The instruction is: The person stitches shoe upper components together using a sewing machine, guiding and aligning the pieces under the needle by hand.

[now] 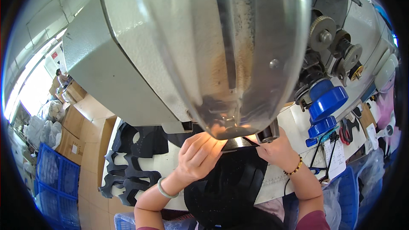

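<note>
Under the pale grey head of a sewing machine (140, 55), my two hands meet at the lit spot below its clear guard (238, 119). My left hand (198, 155) has its fingers pressed together on the edge of a black fabric piece (228, 183); the fingertips are partly hidden behind the guard. On the other side, my right hand (276, 150) is closed on the same piece's edge beside the machine's metal foot post (267, 134). The black piece spreads toward me over the front of the white table (275, 185). The needle is hidden.
Several black cut pieces (132, 172) lie on the table at left. Blue-knobbed dials (328, 102) jut from the machine at right, with scissors (349, 130) and a paper sheet (335, 155) below. Blue crates (57, 174) stand on the floor at left; a person (63, 79) sits far off.
</note>
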`<state>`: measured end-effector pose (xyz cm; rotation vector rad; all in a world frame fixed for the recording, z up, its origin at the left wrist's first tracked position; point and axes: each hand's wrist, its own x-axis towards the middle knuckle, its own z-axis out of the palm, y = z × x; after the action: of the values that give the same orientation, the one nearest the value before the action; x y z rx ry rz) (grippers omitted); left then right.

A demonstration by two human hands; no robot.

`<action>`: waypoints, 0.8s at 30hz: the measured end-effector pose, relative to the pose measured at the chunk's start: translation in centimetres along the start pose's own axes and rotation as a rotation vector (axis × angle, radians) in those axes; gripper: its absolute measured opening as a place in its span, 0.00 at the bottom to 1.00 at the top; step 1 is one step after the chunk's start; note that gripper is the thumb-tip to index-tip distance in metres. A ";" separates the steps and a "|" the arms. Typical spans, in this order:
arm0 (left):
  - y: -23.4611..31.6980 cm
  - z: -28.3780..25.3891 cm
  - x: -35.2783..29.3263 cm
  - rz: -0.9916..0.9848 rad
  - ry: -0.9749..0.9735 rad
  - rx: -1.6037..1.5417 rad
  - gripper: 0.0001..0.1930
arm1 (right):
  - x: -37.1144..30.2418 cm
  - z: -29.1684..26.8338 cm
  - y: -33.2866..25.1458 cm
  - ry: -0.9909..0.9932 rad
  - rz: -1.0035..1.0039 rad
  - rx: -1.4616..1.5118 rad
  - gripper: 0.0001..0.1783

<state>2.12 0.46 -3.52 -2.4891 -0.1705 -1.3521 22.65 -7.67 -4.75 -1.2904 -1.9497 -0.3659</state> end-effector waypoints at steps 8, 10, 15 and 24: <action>2.0 0.6 0.9 -0.088 -0.040 0.140 0.16 | -0.4 -0.6 -3.7 0.003 0.017 -0.034 0.25; 1.6 0.8 0.7 -0.068 -0.038 0.143 0.16 | -0.4 -1.0 -4.8 -0.002 0.075 -0.010 0.19; 0.5 1.0 -0.3 -0.016 0.067 0.153 0.13 | 0.5 -4.1 -3.2 0.043 0.498 0.142 0.24; 0.3 1.7 -0.5 0.013 0.126 0.085 0.11 | -0.3 0.5 0.3 0.069 1.023 1.626 0.15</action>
<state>3.30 0.77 -4.87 -2.3235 -0.1798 -1.4599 22.71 -7.43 -5.35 -0.8071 -0.6918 1.3560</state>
